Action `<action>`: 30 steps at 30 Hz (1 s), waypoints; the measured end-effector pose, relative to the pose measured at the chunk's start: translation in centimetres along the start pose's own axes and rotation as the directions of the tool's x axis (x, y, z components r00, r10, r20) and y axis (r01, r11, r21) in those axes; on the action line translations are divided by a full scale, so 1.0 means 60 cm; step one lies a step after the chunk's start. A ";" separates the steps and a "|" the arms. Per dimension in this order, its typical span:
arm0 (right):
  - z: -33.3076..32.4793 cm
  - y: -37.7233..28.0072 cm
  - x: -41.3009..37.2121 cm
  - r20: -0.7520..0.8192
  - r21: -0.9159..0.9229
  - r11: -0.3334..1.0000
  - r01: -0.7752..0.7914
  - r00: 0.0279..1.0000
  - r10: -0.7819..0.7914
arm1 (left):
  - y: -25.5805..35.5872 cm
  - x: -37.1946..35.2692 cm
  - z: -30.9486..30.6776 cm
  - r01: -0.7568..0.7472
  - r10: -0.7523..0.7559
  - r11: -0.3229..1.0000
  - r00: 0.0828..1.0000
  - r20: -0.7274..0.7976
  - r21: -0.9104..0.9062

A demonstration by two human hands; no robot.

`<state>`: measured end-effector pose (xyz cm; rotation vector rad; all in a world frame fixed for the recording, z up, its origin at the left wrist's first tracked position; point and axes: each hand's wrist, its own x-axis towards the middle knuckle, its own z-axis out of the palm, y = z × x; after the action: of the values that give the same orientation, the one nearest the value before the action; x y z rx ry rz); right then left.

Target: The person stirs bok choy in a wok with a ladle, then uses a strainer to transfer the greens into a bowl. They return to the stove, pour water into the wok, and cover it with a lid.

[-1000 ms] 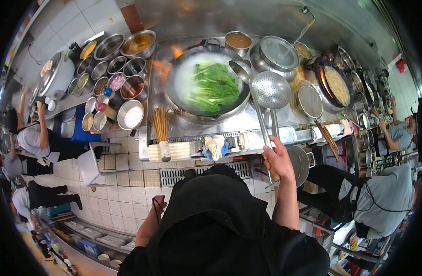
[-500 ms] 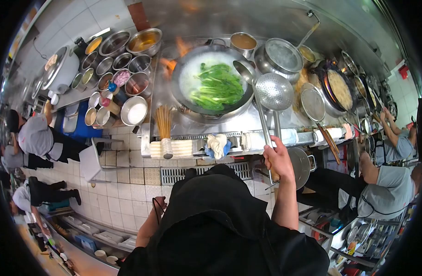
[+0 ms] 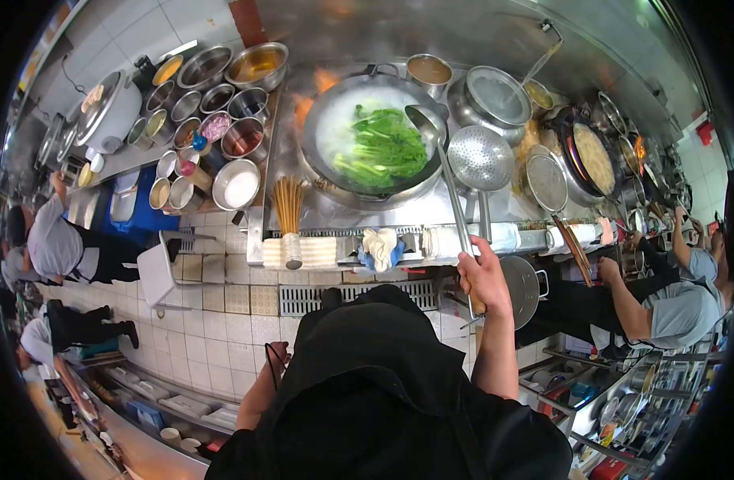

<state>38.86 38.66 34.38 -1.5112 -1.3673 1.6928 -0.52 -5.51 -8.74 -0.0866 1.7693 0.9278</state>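
Observation:
My right hand [image 3: 483, 278] is closed around the long handle of a steel ladle [image 3: 425, 125]. The ladle's bowl hangs over the right rim of a large wok [image 3: 309, 136]. Inside the wok, leafy green vegetables [image 3: 387, 144] lie in foaming, steaming liquid. A perforated strainer [image 3: 481, 158] rests just right of the ladle, its handle pointing toward me. My left hand [image 3: 277, 352] hangs low beside my dark apron, near a thin dark cord; its fingers are too small and partly hidden to read.
Flames [image 3: 327, 80] rise behind the wok's left side. A bamboo brush [image 3: 288, 210] and folded cloths [image 3: 381, 246] lie along the stove's front edge. Several metal bowls of ingredients stand left; a lidded pot [image 3: 495, 96] stands right. A co-worker [image 3: 679, 308] is close at right.
The view has shifted slightly. At right, the co-worker has an arm stretched toward the wooden handles at the stove edge. My grip on the ladle looks the same.

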 end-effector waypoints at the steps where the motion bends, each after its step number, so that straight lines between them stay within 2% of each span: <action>1: -0.001 0.002 0.000 0.012 -0.002 1.000 -0.004 1.000 0.004 | 0.000 -0.001 0.000 0.002 -0.002 1.000 1.000 -0.007 0.031; 5: -0.002 0.012 0.002 0.023 -0.006 1.000 0.003 1.000 -0.003 | -0.007 0.006 -0.001 0.017 -0.015 0.988 1.000 -0.017 0.156; 6: -0.001 0.012 0.002 0.018 -0.002 1.000 0.011 1.000 -0.011 | -0.004 0.004 0.012 0.031 -0.031 0.965 1.000 -0.003 0.259; 10: 0.003 0.007 -0.004 -0.003 0.004 1.000 0.002 1.000 -0.002 | 0.010 -0.013 0.000 0.030 -0.024 0.989 0.999 -0.048 0.146; 30: 0.005 0.005 0.000 0.037 -0.019 0.999 -0.035 0.999 0.035 | 0.040 -0.032 0.026 0.131 -0.121 0.990 0.982 -0.143 0.061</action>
<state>38.65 38.43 34.07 -1.5291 -1.3867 1.7430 0.33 -3.58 -6.01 -0.2209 1.8996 0.7834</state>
